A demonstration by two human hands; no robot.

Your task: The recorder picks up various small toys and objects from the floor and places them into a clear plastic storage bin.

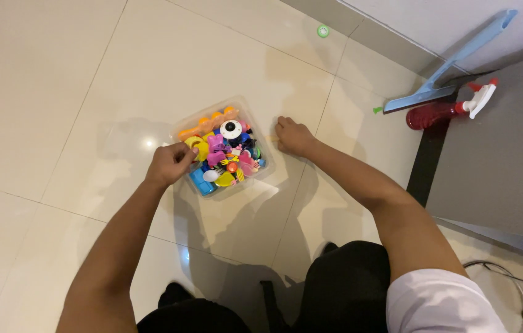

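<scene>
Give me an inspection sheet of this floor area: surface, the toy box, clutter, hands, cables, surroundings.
Surface: glossy cream tile floor, with reflections.
Job's things: clear plastic box full of small colourful toys.
Clutter: small green ring on the floor, apart from the box.
Hands: left hand at the box's near-left edge, fingers curled; right hand fisted on the floor right of the box.
Cables: thin cord at lower right.
Surroundings: blue squeegee, red spray bottle, grey panel.

Hands [169, 163] beside clear toy bin [255, 126]
</scene>
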